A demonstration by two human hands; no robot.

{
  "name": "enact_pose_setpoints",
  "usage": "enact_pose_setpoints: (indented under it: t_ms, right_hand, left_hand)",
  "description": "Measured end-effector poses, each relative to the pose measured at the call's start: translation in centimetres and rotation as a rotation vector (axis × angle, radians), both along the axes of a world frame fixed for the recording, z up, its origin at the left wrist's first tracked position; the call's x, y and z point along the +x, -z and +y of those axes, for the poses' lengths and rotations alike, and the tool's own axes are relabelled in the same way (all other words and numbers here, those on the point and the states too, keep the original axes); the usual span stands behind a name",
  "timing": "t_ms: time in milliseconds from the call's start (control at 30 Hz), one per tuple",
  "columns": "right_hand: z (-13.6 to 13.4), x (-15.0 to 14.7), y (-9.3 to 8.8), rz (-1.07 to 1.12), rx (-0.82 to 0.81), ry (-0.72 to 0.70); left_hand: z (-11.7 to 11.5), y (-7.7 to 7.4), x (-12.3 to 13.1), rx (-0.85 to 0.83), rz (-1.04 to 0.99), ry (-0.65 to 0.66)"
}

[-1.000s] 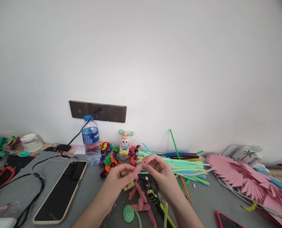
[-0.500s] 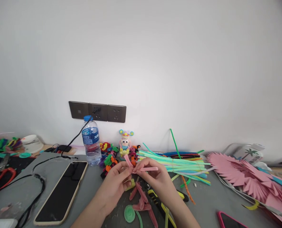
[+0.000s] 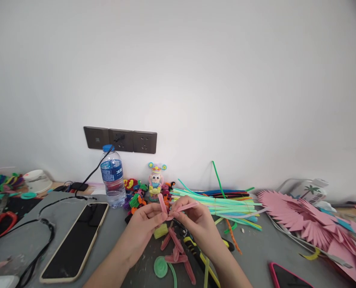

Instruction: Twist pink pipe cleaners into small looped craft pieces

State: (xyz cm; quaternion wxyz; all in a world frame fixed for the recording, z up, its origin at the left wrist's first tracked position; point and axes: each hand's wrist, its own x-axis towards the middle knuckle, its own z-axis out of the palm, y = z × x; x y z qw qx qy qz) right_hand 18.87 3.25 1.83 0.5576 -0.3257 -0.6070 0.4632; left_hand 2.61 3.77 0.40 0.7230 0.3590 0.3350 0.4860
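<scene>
Both my hands meet over the grey table, pinching a pink pipe cleaner (image 3: 181, 208) bent into two loops. My left hand (image 3: 146, 228) is closed on the upright left loop. My right hand (image 3: 197, 224) is closed on the loop that sticks out to the right. Under the hands lie several folded pink pipe cleaner pieces (image 3: 178, 252), a green coiled spiral (image 3: 161, 267) and yellow-handled pliers (image 3: 196, 250). A small yellow piece (image 3: 161, 231) sits just below my left fingers.
A phone (image 3: 76, 240) lies at the left by a black cable (image 3: 43, 232). A water bottle (image 3: 113, 178), a small figurine (image 3: 155, 182) and a bundle of coloured pipe cleaners (image 3: 226, 202) stand behind the hands. Pink paper fans (image 3: 298, 220) are at the right.
The pink pipe cleaner went from one strip held up to a bent shape with a second loop standing at the left. Both hands shifted slightly left and the view drifted.
</scene>
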Motion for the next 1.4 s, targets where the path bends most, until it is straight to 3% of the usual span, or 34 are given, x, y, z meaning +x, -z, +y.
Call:
enact_pose_setpoints:
  t_ms: [367,467,733,1000,1400]
  right_hand:
    - [0.3,0.3,-0.3,0.129,-0.061,-0.032]
    - [0.3,0.2,-0.1,0.128,-0.088,-0.018]
    - [0.4,0.2,0.3,0.109,-0.207,0.032]
    - [0.7,0.2,0.5,0.071,-0.19,0.118]
    - [0.8,0.1,0.5,0.03,-0.113,0.152]
  left_hand:
    - [-0.9,-0.4,0.2,0.092,0.116,0.258]
    - [-0.9,-0.4,0.1,0.111,0.135,0.274]
    - [-0.8,-1.1,0.4,0.152,0.216,0.222]
    - [-0.9,-1.2,0.2,0.14,0.363,0.142]
    - [-0.3,0.7,0.6,0.357,0.633,-0.049]
